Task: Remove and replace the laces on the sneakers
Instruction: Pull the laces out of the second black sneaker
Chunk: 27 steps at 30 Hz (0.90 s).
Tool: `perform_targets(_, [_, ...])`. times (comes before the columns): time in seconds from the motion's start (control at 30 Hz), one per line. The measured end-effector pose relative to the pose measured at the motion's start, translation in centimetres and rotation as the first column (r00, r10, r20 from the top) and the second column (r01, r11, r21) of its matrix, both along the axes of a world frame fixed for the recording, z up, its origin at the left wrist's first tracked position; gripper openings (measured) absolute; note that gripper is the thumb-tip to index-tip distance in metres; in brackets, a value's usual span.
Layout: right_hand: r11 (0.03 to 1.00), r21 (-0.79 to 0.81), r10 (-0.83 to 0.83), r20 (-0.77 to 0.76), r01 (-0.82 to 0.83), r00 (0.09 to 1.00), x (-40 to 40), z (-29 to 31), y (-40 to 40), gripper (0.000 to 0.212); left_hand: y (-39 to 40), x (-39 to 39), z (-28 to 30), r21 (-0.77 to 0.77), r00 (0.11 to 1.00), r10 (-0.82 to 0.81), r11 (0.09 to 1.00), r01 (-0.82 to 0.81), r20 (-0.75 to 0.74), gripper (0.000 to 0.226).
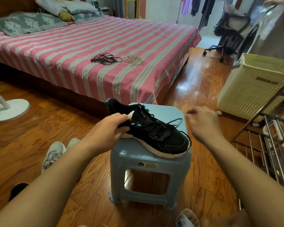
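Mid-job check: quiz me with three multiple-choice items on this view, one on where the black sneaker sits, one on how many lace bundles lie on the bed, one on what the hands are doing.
1. The black sneaker rests on: A the bed, B a blue plastic stool, C the floor.
2. Lace bundles on the bed: A one, B two, C four.
3. The left hand: A grips the sneaker's heel, B hangs idle, C holds a lace.

Answers: B, its sole lies on the stool top. B, black laces beside light laces. A, fingers curl around the heel; the right hand is blurred.
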State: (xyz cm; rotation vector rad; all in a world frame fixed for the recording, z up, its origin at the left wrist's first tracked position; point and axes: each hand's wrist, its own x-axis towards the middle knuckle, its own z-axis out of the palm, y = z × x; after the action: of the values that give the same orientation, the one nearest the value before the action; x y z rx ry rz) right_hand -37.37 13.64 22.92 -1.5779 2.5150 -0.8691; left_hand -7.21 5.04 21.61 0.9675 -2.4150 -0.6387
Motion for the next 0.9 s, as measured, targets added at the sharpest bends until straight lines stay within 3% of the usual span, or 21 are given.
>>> perform_targets(0.07, [0.943, -0.148, 0.280, -0.126, -0.297, 0.952, 4.3, 0.5, 0.3, 0.027, 0.0, 0.1, 0.0, 0.007, 1.000, 0.001, 1.000, -0.001, 0.000, 0.021])
perform_targets(0.13, [0.851, -0.128, 0.445, -0.341, -0.510, 0.828, 8.1, 0.6, 0.2, 0.028, 0.1, 0.2, 0.0, 0.008, 1.000, -0.002, 1.000, 0.001, 0.002, 0.021])
perform_targets(0.2, [0.799, -0.068, 0.481, -0.524, -0.598, 0.703, 10.4, -0.3, 0.1, 0.016, 0.2, 0.1, 0.0, 0.003, 1.000, -0.004, 1.000, 0.004, 0.009, 0.022])
perform_targets(0.3, [0.782, -0.130, 0.448, -0.564, -0.610, 0.694, 9.5, -0.3, 0.0, 0.019, -0.1, 0.4, -0.2, 0.020, 1.000, 0.004, 1.000, -0.004, -0.008, 0.023])
perform_targets(0.37, [0.843, -0.264, 0.331, -0.434, -0.470, 0.838, 6.3, 0.2, -0.2, 0.014, -0.5, 0.9, -0.1, 0.050, 0.999, 0.021, 0.999, -0.020, -0.034, 0.024])
perform_targets(0.43, [0.945, -0.305, 0.078, -0.133, -0.115, 0.988, 1.5, 0.4, -0.4, 0.007, -0.7, 0.9, 0.0, 0.056, 0.999, 0.009, 0.998, -0.006, -0.047, 0.027])
perform_targets(0.5, [0.970, -0.155, -0.177, 0.065, 0.185, 0.982, -1.2, -0.2, -0.3, 0.013, -0.3, 0.2, 0.3, 0.041, 0.999, -0.017, 0.999, 0.018, -0.029, 0.027])
perform_targets(0.57, [0.971, -0.061, -0.226, 0.059, 0.230, 0.972, -1.7, -1.1, -0.9, 0.015, 0.2, -0.8, 0.2, -0.006, 1.000, -0.011, 1.000, 0.011, 0.019, 0.024])
perform_targets(0.63, [0.995, -0.062, -0.083, -0.001, 0.082, 0.997, -0.1, -0.4, -1.3, 0.012, 0.3, -0.9, 0.1, 0.001, 1.000, 0.013, 1.000, -0.013, 0.025, 0.023])
perform_targets(0.67, [0.993, -0.091, 0.069, -0.042, -0.072, 0.997, 1.0, 0.1, -1.3, 0.010, 0.3, -0.8, 0.1, 0.007, 1.000, 0.014, 1.000, -0.014, 0.023, 0.023])
perform_targets(0.77, [0.872, -0.115, 0.456, -0.162, -0.475, 0.875, 5.5, 1.4, 0.0, 0.026, 0.7, -0.7, 0.0, -0.025, 0.999, 0.027, 0.999, -0.026, 0.037, 0.024])
perform_targets(0.83, [0.836, -0.037, 0.490, -0.400, -0.548, 0.775, 8.1, 0.2, 0.6, 0.031, 1.1, -0.9, 0.1, -0.060, 0.998, 0.052, 0.997, -0.049, 0.047, 0.027])
perform_targets(0.9, [0.847, -0.064, 0.411, -0.551, -0.528, 0.727, 9.5, -0.7, 0.8, 0.024, 1.5, -1.2, 0.1, -0.102, 0.994, 0.083, 0.992, -0.076, 0.075, 0.030])
